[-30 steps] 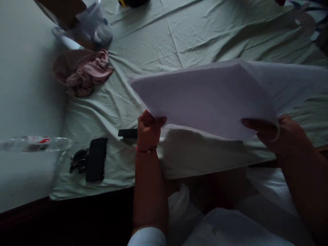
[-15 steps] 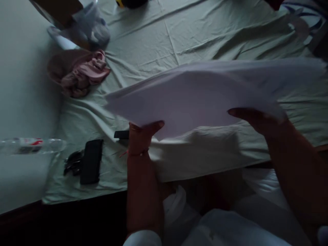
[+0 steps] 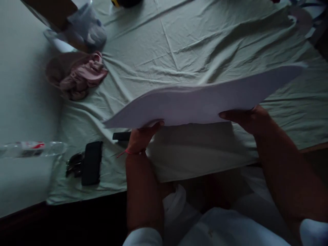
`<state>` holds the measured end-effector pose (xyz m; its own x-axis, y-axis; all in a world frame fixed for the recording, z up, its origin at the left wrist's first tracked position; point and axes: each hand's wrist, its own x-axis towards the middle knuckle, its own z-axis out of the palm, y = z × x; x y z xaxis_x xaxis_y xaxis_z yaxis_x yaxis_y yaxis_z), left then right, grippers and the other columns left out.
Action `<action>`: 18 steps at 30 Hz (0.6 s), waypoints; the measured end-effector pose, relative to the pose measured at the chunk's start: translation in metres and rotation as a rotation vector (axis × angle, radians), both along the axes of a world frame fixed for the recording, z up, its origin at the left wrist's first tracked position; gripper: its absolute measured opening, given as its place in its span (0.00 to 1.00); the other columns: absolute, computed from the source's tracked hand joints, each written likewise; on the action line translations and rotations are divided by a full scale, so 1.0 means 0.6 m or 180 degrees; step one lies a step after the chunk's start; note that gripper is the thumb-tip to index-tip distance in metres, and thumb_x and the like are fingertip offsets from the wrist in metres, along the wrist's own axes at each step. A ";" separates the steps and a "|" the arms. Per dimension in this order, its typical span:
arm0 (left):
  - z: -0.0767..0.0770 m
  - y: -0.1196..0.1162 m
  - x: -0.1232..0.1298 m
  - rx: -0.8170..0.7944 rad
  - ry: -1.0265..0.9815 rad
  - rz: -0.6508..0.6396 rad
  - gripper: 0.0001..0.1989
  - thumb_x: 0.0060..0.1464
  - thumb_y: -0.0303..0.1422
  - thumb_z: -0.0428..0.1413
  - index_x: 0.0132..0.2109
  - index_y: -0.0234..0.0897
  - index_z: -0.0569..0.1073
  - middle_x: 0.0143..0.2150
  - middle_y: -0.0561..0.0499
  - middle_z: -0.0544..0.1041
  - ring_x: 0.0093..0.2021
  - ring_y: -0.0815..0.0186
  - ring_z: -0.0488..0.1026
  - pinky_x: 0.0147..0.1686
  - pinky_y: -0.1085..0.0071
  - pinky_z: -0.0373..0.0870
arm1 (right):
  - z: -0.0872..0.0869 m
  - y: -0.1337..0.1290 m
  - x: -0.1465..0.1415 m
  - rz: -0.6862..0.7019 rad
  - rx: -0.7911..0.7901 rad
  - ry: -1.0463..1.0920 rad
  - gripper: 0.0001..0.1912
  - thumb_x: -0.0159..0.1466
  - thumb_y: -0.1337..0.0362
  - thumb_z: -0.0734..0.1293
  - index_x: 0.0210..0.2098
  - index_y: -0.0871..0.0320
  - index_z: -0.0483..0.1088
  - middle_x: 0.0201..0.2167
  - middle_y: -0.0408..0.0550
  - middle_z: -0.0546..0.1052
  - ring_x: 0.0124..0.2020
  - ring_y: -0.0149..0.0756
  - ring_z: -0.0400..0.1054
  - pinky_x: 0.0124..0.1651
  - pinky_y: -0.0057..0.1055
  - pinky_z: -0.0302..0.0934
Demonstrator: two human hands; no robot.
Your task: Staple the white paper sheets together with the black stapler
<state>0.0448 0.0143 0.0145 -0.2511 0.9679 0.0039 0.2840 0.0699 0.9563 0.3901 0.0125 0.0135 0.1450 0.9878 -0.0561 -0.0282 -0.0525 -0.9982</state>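
A stack of white paper sheets (image 3: 189, 106) is held up over the cloth-covered surface, its long side running left to right and its sheets bowed. My left hand (image 3: 140, 138) grips the near edge left of the middle, thumb on top and fingers hidden beneath. Farther right, my right hand (image 3: 246, 119) clasps the same near edge, its thumb also over the paper and its other fingers out of sight. Partly behind my left hand lies a small black flat object (image 3: 121, 136), whose kind I cannot make out.
A pale green cloth (image 3: 153, 48) with creases covers the bed or table. To the left are a black phone-like object (image 3: 91, 163), a dark bundle like keys (image 3: 74, 164), a clear plastic bottle (image 3: 33, 149), crumpled pink fabric (image 3: 82, 75) and a plastic bag (image 3: 88, 29).
The paper stack has tilted and come lower toward me, its sheets now closer together. My right hand has shifted a little left; my left hand keeps its hold.
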 end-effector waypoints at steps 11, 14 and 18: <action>-0.011 0.012 0.017 0.0449 -0.0517 -0.0194 0.24 0.40 0.39 0.75 0.45 0.43 0.79 0.42 0.51 0.82 0.51 0.62 0.78 0.58 0.67 0.74 | 0.001 -0.004 -0.017 -0.0369 0.0018 0.0267 0.24 0.46 0.69 0.84 0.40 0.52 0.77 0.40 0.43 0.81 0.48 0.38 0.75 0.54 0.34 0.74; -0.006 0.010 0.011 0.0344 -0.0389 -0.0328 0.24 0.38 0.37 0.75 0.44 0.43 0.79 0.39 0.52 0.81 0.49 0.62 0.78 0.56 0.67 0.75 | 0.003 -0.008 -0.015 -0.0211 -0.0156 0.0250 0.21 0.43 0.72 0.84 0.33 0.53 0.76 0.34 0.41 0.80 0.44 0.39 0.76 0.50 0.37 0.76; 0.004 0.008 0.002 0.0536 -0.0680 -0.0185 0.22 0.36 0.39 0.75 0.40 0.45 0.78 0.37 0.53 0.81 0.48 0.61 0.78 0.53 0.66 0.76 | -0.003 -0.010 -0.004 -0.0288 -0.0139 -0.0067 0.18 0.43 0.72 0.83 0.29 0.53 0.76 0.33 0.40 0.79 0.42 0.37 0.76 0.50 0.36 0.75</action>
<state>0.0457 0.0190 0.0168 -0.2077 0.9709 0.1189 0.0736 -0.1057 0.9917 0.3876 0.0066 0.0118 0.2353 0.9673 -0.0947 -0.0139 -0.0941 -0.9955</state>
